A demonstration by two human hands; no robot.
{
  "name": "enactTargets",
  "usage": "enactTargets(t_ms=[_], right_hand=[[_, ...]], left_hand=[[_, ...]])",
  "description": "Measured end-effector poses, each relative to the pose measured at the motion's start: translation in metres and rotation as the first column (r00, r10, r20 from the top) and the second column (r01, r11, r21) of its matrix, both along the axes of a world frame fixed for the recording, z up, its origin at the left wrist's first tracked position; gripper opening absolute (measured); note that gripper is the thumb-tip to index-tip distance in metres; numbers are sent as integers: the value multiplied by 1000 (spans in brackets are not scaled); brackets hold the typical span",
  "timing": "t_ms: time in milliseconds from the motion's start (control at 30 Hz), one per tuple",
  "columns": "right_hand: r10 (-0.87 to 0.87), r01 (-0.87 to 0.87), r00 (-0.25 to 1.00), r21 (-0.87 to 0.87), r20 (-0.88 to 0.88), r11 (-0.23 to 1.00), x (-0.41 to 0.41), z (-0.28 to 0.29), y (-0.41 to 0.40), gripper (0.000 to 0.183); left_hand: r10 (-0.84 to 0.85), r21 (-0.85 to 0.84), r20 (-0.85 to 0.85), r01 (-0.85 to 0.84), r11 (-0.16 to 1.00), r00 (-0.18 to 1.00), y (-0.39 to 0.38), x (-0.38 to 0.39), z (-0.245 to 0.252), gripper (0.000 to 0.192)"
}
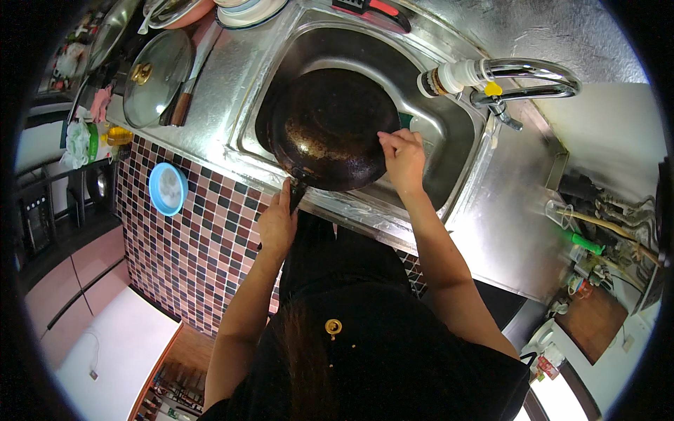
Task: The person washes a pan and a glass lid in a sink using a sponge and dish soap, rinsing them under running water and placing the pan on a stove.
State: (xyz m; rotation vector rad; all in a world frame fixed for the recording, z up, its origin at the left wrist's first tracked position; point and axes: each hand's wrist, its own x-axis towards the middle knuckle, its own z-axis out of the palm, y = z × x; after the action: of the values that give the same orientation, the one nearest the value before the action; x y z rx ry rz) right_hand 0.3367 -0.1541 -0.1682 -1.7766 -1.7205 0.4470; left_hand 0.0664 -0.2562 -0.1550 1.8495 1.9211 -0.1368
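A blackened frying pan [337, 121] with brown, worn patches is over the stainless-steel sink basin [447, 152], covering much of it. My left hand [278, 223] grips the pan's dark handle [298, 196] at the sink's front edge. At the pan's right rim is my right hand [405, 158], its fingers curled and the thumb against the pan. A small dark green piece [406, 120], perhaps a scouring pad, shows just beyond those fingers. Whether my right hand holds it or the rim cannot be told.
A chrome faucet [526, 79] with a white nozzle reaches over the sink from the right. On the left counter lie a glass lid [158, 79] and a wooden-handled knife [181, 109]. Plates [250, 13] are stacked behind. A blue basin [168, 189] with suds stands on the tiled floor.
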Motion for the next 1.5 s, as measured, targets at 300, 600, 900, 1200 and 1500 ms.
enactTargets(t_ms=[300,600,900,1200,1500], right_hand=[[-200,195,967,-45,-156,980,24,-22,-4,7],[-290,226,922,-250,-257,941,55,-61,-22,14],[-281,173,914,-346,-292,922,64,-77,-30,17],[-359,213,826,-350,-434,912,98,-91,-40,22],[-226,-11,491,-266,-841,964,86,-69,14,69]], left_hand=[[19,-49,-10,-19,999,1000,2,2,2,80],[105,21,182,-111,994,978,0,-2,-4,68],[134,-114,92,-123,986,987,23,-8,18,33],[237,-320,397,-109,941,887,4,-31,90,31],[589,-665,582,-88,741,561,-10,-34,158,18]])
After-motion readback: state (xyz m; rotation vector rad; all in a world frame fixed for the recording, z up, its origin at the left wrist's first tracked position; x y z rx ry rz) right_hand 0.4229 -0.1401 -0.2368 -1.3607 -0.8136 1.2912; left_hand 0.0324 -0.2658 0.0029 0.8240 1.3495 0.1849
